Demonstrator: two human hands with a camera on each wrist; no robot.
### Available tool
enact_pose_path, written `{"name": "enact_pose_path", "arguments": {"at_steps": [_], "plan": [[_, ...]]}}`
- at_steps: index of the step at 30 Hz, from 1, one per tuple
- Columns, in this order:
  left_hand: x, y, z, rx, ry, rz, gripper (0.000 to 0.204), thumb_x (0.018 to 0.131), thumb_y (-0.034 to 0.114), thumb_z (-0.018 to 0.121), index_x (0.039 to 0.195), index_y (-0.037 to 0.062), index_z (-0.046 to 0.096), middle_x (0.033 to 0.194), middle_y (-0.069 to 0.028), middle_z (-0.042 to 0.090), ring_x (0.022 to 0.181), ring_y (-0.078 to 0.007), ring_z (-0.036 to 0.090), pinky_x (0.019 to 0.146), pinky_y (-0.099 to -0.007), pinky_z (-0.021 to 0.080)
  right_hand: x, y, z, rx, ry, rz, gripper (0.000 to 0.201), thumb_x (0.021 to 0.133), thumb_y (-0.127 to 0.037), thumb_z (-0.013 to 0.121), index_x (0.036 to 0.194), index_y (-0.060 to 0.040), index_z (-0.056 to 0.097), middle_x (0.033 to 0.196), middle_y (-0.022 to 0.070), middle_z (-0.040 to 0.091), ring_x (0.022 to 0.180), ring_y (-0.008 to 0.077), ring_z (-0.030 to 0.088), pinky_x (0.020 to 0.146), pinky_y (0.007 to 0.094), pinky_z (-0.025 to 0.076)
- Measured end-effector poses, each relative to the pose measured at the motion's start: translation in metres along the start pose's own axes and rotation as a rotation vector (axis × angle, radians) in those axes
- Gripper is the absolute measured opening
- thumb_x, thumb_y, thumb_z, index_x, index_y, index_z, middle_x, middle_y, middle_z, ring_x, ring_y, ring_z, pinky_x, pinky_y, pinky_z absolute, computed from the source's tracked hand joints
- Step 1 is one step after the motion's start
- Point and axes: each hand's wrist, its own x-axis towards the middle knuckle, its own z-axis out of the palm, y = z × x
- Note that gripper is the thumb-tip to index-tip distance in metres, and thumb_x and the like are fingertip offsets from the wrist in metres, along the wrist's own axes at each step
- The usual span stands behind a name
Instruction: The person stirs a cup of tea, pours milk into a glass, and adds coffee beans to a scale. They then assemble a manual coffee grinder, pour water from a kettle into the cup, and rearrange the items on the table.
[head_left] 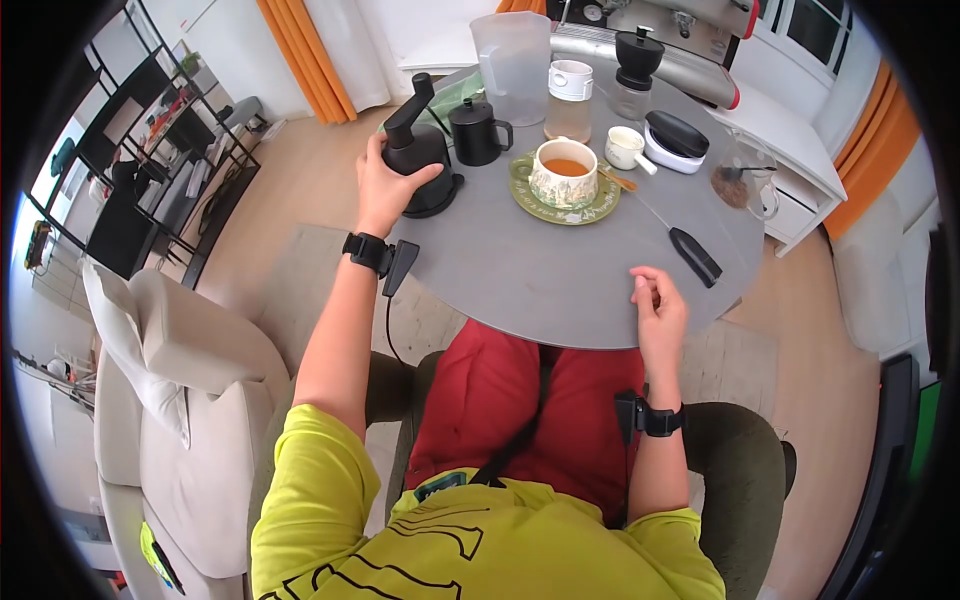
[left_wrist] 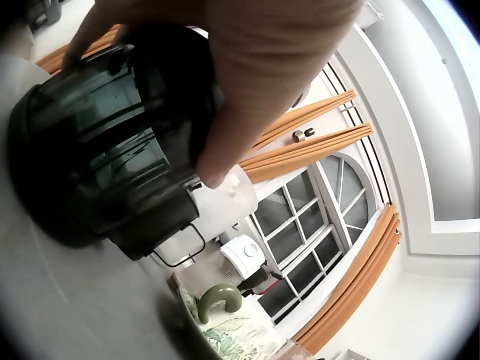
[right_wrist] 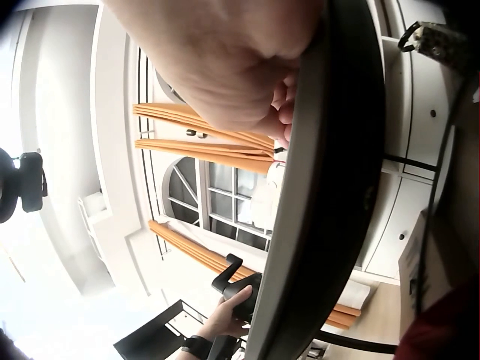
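At the left side of the grey table [head_left: 520,290], my left hand [head_left: 380,190] grips a black hand-crank grinder [head_left: 415,160], which stands upright with its crank arm on top. The left wrist view shows the thumb and fingers spread around the grinder's [left_wrist: 112,142] dark, see-through body. My right hand [head_left: 661,318] rests at the table's front edge, fingers loosely curled and holding nothing. Closest to it lies a black-handled milk frother [head_left: 695,257] with a thin shaft. A patterned cup [head_left: 563,178] of orange-brown liquid sits on a green saucer [head_left: 580,214] between the hands.
Beside the grinder stands a black pitcher [head_left: 477,132], with a tall translucent jug [head_left: 512,70] behind. Farther right are a white-topped jar [head_left: 569,100], a black-topped mill [head_left: 636,75], a small white cup [head_left: 625,148], a black-and-white case [head_left: 676,142] and a glass carafe [head_left: 742,178].
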Motion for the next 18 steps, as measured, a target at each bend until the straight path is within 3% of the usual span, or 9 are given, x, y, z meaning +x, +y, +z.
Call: {"name": "enact_pose_path", "arguments": {"at_steps": [12,15,18], "plan": [[-0.003,-0.003,0.004,0.087,0.017,-0.034,0.092,0.065,0.037,0.085,0.135,0.0048,0.036,0.125,-0.0229,0.040,0.116,-0.0337,0.049,0.095,-0.0406,0.046,0.000,-0.003,0.000,-0.062,-0.025,-0.015,0.011,0.090,-0.012,0.058,0.092,-0.0045,0.065,0.067,0.0041,0.058,0.058,0.0127,0.052,0.056,0.0271,0.040],[-0.003,-0.008,0.004,0.037,0.015,-0.010,0.096,0.064,0.037,0.086,0.138,0.0049,0.033,0.127,-0.0216,0.040,0.117,-0.0343,0.048,0.098,-0.0403,0.043,0.000,-0.002,0.000,-0.090,-0.023,-0.028,0.011,0.089,-0.012,0.058,0.091,-0.0048,0.066,0.068,0.0043,0.058,0.059,0.0140,0.052,0.056,0.0281,0.041],[-0.016,0.001,-0.001,0.012,0.109,0.134,0.088,0.069,0.032,0.083,0.138,0.0050,0.035,0.128,-0.0190,0.040,0.116,-0.0333,0.049,0.099,-0.0392,0.041,0.000,0.000,0.000,-0.093,-0.005,-0.052,0.010,0.089,-0.012,0.058,0.090,-0.0050,0.066,0.068,0.0047,0.058,0.059,0.0151,0.051,0.056,0.0288,0.041]]}}
